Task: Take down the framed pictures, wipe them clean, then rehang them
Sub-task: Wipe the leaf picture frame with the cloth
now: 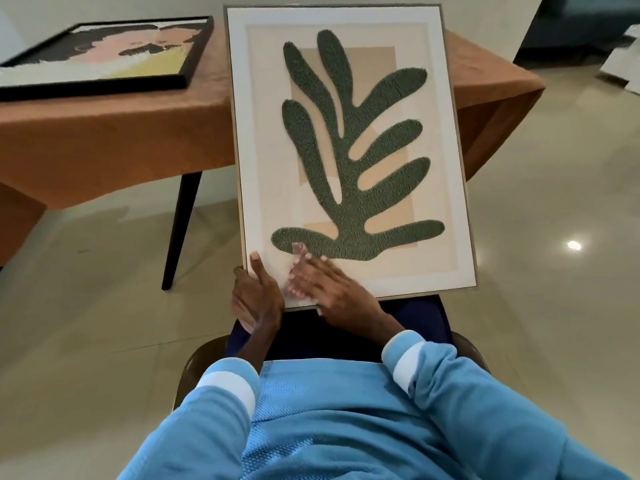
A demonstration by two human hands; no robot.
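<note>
Here the leaf picture (pixel 349 150) rests on the person's lap, near the counter (pixel 104 133). The left hand (pixel 254 299) grips its near-left corner. The right hand (pixel 332 289), fingers flat and blurred, presses a white cloth (pixel 296 253) on the glass.

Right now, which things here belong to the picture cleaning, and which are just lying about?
In the job: leaf picture, held by the left hand; white cloth under the right hand; black-framed picture on the table.
Lying about: chair, pale sheets at far right.
</note>
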